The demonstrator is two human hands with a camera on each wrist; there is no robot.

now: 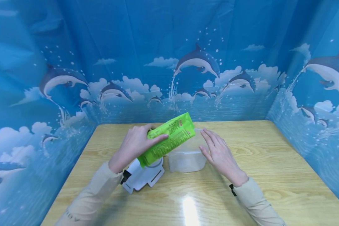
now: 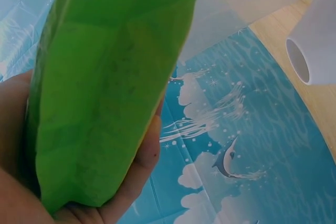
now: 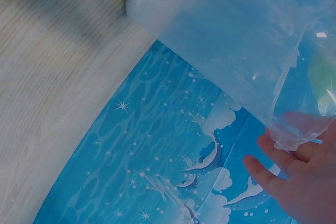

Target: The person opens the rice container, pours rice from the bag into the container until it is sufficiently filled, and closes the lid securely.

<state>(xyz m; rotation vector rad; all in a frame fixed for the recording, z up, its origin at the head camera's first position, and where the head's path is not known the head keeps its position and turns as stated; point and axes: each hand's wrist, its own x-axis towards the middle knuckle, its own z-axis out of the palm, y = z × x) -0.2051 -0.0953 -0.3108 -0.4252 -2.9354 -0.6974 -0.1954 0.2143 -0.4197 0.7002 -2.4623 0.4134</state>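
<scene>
My left hand [image 1: 138,141] grips a bright green printed bag [image 1: 169,136], thumb across its face. The bag is tilted, its upper right end above a clear plastic container [image 1: 186,160] that stands on the table. Its contents are hidden, and I cannot tell whether that end is torn. In the left wrist view the bag [image 2: 110,87] fills much of the picture, with fingers wrapped around it. My right hand [image 1: 221,153] is beside the container's right side, fingers extended. The right wrist view shows its fingertips at the container's rim [image 3: 286,90]; firm contact is unclear.
A white lid [image 1: 144,175] with side flaps lies on the wooden table [image 1: 228,197], left of the container and partly under the bag. In the left wrist view a white tubular part [image 2: 312,40] shows at the right. Blue dolphin-print sheeting [image 1: 147,47] encloses the table's back and sides.
</scene>
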